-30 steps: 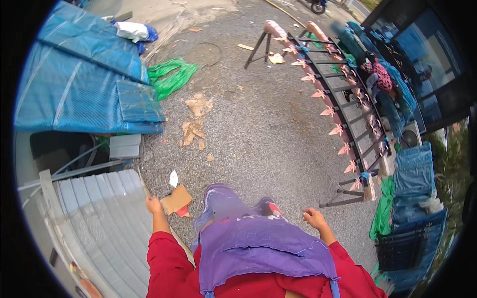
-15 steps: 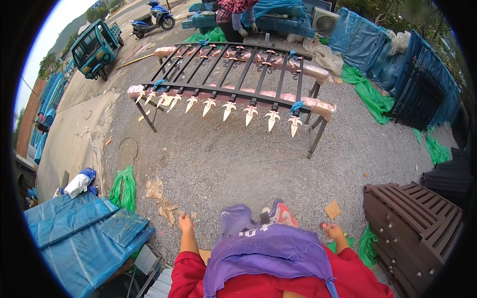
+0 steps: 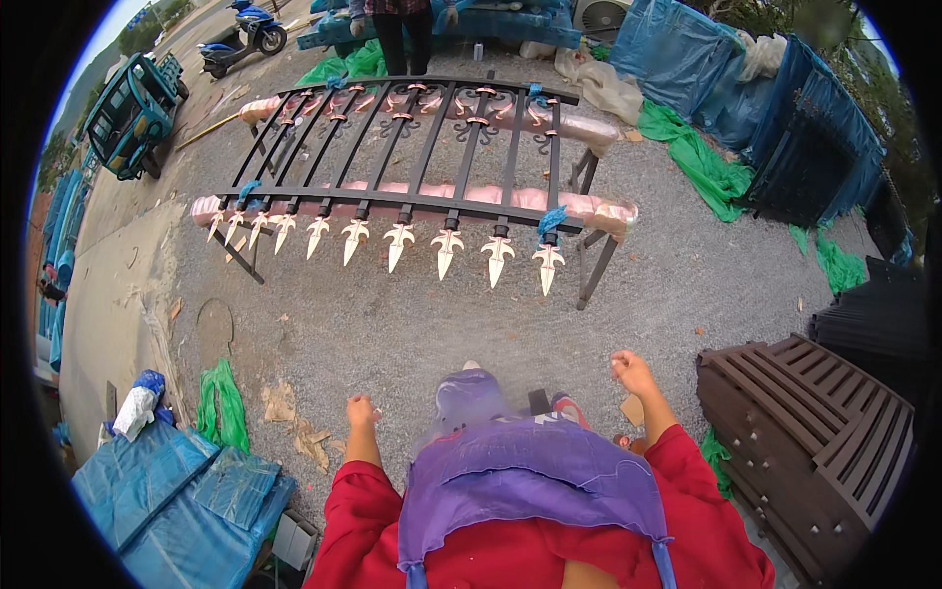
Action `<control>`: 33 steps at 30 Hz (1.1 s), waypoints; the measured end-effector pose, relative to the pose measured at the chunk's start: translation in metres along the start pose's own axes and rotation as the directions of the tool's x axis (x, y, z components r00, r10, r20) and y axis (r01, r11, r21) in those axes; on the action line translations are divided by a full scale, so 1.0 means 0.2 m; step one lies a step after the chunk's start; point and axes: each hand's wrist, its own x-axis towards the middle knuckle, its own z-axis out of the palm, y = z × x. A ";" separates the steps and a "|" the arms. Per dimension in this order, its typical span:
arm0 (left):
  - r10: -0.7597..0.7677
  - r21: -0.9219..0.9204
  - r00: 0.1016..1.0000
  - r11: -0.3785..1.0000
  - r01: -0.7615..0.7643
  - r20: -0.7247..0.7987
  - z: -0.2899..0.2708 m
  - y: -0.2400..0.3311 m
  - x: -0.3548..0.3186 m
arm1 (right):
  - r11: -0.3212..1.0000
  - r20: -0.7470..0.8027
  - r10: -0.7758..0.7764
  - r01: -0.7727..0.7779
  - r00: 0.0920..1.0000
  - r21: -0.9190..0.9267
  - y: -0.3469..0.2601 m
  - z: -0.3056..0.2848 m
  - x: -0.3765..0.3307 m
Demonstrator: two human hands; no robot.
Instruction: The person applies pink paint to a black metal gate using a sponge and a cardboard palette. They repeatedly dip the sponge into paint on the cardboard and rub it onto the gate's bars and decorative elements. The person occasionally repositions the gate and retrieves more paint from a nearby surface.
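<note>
My left hand (image 3: 362, 410) is ahead of my red sleeve, fingers curled in; a small pale speck shows beside it. Farther forward, my right hand (image 3: 628, 371) is also curled, and whatever it may hold is too small to make out. Both hands are above the gravel, apart from everything else. Ahead, a black metal fence panel (image 3: 422, 193) with scrollwork lies across two trestles padded in pink wrapping (image 3: 579, 208). Pale spear-shaped finials (image 3: 397, 245) point toward me along its near edge. Blue ties (image 3: 551, 220) show at its corners.
Brown slatted panels (image 3: 775, 412) are stacked at right; blue-wrapped bundles (image 3: 147, 481) lie at left. Green sheeting (image 3: 224, 407) and cardboard scraps (image 3: 309, 442) litter the gravel. Beyond the panel stands another person (image 3: 400, 34) in dark trousers. A three-wheeler (image 3: 123, 113) and a blue scooter (image 3: 243, 37) are parked far left.
My view has shifted, and the fence panel appears nearer and further left. My right hand has swung forward; my left stays low. The other person stands more upright.
</note>
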 end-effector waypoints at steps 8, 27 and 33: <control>0.021 -0.092 0.998 0.996 -0.016 0.054 0.30 0.37 -0.04 | 0.975 0.178 -0.155 0.180 0.972 -0.134 -0.52 0.05 0.56; -0.627 -0.687 0.406 0.727 -0.001 -0.665 1.13 -2.09 -2.12 | 0.697 0.923 -0.237 0.715 0.303 -0.056 -1.34 0.84 1.13; -0.927 -0.937 0.369 -0.066 -0.344 -0.070 0.87 -1.88 -2.12 | 0.666 0.992 -0.106 0.746 0.075 0.015 -1.19 1.28 0.46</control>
